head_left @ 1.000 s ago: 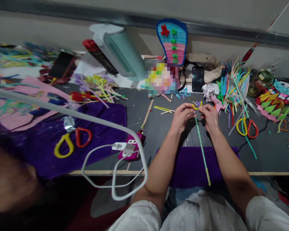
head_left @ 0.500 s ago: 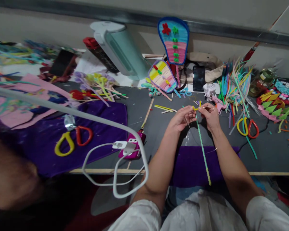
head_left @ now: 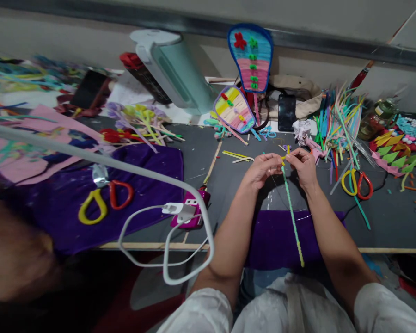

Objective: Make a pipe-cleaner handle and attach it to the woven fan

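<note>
Over the grey table, my left hand and my right hand meet with their fingers pinched on a short yellow pipe cleaner. A long twisted green pipe cleaner with a yellow lower end hangs down from between the hands. Its top is partly hidden by my fingers, so I cannot tell how it joins the yellow piece. Below it lies a purple cloth. Left of my left hand, a few loose yellow and white strips rest on the table.
Scissors with yellow and red handles lie right, another pair left. A white cable loops over a pink power adapter. Behind stand a jug and a decorated blue fan. A pipe cleaner bundle lies right; another person's blurred arm is left.
My fingers have shifted slightly on the yellow pipe cleaner, the left ones drawing closer to the right. The green pipe cleaner hangs almost as before.
</note>
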The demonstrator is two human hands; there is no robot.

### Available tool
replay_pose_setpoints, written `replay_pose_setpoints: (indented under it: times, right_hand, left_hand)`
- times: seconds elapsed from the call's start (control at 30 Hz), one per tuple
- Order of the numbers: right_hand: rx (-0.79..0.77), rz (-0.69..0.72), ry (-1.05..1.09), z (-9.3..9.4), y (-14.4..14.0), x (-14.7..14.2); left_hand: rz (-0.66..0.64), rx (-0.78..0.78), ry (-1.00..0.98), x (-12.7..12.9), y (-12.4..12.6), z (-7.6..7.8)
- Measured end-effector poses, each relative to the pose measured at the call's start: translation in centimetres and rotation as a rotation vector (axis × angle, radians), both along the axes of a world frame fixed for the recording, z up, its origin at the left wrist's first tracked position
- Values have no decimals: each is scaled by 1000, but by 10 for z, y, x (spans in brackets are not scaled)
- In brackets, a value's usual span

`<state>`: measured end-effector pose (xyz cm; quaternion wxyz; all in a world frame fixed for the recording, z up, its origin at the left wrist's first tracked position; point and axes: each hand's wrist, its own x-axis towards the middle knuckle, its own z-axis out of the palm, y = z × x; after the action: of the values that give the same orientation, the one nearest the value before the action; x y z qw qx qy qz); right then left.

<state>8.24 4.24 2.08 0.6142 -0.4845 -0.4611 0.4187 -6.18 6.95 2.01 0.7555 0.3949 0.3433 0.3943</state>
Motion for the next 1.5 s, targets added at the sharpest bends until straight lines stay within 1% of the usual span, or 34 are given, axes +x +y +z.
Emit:
replay_pose_setpoints:
  times: [0.1,0.17,0.27,0.47,0.5,0.57,0.63,0.7,0.8,0.87,0.93,1.07,1.17,1.23,1.3,1.43,1.5]
  right_hand:
    - [-11,-8,-4,0,0,0]
    - [-15,-13,-2,1,0,0]
    - [-28,-16,19,1,0,1]
    - [-48,-36,103,2,1,1]
    - [-58,-42,110,2,2,0]
    - [-81,-54,114,3,2,0]
    - [-94,-62,103,3,1,0]
    - [-85,-63,94,3,1,0]
    - [-55,-51,101,1,2,0]
    - [-50,-48,98,-1,2,0]
    - [-61,-53,81,-1,2,0]
    - [-90,-57,45,0,1,-1]
    - [-95,-55,47,0,1,-2]
    - [-84,-59,54,0,1,-2]
    - [-63,-64,55,0,1,-1]
    - [-47,-62,29,2,1,-1]
    - [-31,-64,6,3,0,0]
  left_hand:
    - [50,62,54,2,-2,2]
    - [94,132,112,3,-3,3]
    - [162,298,203,5,-4,3]
    - [326,718,434,7,-8,3]
    - [340,759,465,8,-9,3]
    - [348,790,499,8,-10,2]
    - [341,774,510,9,-10,2]
    - [320,727,501,9,-9,1]
    - [282,627,430,10,-7,1]
    - [280,582,381,10,-7,3]
    - [305,579,379,10,-8,5]
    - [354,646,446,10,-12,7]
    - [386,666,481,11,-13,5]
    - [378,642,478,12,-12,3]
    - [332,569,426,12,-10,2]
    - [175,314,215,10,-8,4]
    - [117,212,155,7,-7,6]
